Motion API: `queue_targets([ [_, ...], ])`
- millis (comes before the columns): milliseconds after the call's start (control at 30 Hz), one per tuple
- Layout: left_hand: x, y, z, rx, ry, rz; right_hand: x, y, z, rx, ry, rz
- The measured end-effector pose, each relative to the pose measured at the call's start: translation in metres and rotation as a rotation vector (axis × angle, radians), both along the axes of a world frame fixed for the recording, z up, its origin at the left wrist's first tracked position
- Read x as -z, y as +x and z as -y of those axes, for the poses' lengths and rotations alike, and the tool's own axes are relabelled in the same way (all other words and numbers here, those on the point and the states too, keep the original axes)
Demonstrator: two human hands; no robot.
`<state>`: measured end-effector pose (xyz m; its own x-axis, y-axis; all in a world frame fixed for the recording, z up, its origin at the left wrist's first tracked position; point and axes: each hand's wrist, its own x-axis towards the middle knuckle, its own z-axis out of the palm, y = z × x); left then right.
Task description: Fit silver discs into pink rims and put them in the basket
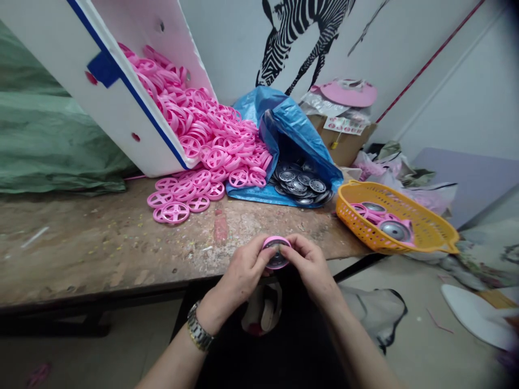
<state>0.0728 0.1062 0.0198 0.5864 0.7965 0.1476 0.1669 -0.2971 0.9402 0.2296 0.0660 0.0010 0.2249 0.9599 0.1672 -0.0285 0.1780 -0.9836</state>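
Observation:
My left hand (pixel 242 273) and my right hand (pixel 308 263) meet at the near edge of the worn wooden table (pixel 101 243). Together they pinch one pink plastic wheel with a silver hub (pixel 276 253) between thumbs and fingers. A wristwatch sits on my left wrist. A heap of pink wheels (pixel 211 140) spills from a tilted white box (pixel 113 92) onto the table. Silver hub discs (pixel 300 183) lie in an open blue bag (pixel 284 129).
An orange basket (pixel 430 229) at the right holds a few assembled pink and silver wheels. A cardboard box (pixel 344 143) with clutter stands behind it against the wall. A green tarp (pixel 48 146) covers the left. Cloth lies on the floor below.

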Motion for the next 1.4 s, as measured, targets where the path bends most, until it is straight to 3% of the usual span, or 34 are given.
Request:
queue_targets([
  [200,0.000,-0.004,0.002,0.032,-0.066,0.045,-0.007,0.000,0.004,0.008,0.033,0.035],
  [500,0.007,0.000,0.007,0.025,0.050,0.029,-0.005,0.002,0.013,0.039,0.045,0.129],
  [633,0.009,0.011,0.007,0.002,0.068,0.046,-0.013,0.011,0.018,0.110,0.061,0.213],
  [700,0.009,0.013,0.003,-0.004,0.085,0.042,-0.021,0.028,0.023,0.224,0.092,0.321],
  [800,0.009,0.007,-0.009,-0.077,0.043,0.098,-0.037,0.074,0.033,0.526,0.112,0.623],
  [900,0.008,-0.007,-0.022,-0.197,-0.056,0.171,-0.050,0.134,0.041,0.886,-0.032,1.052],
  [1000,0.006,-0.019,-0.031,-0.287,-0.072,0.199,-0.055,0.178,0.042,1.003,-0.199,1.354],
  [1100,0.006,-0.022,-0.034,-0.314,-0.061,0.202,-0.053,0.187,0.030,0.986,-0.040,1.405],
  [1167,0.008,-0.021,-0.034,-0.305,-0.053,0.189,-0.051,0.174,0.014,0.908,0.123,1.354],
  [1233,0.011,-0.019,-0.033,-0.288,-0.040,0.168,-0.051,0.155,-0.008,0.788,0.192,1.346],
  [1333,0.014,-0.020,-0.033,-0.267,-0.027,0.140,-0.054,0.127,-0.048,0.640,0.141,1.442],
  [1400,0.014,-0.021,-0.032,-0.267,-0.027,0.124,-0.057,0.117,-0.076,0.585,0.021,1.534],
])
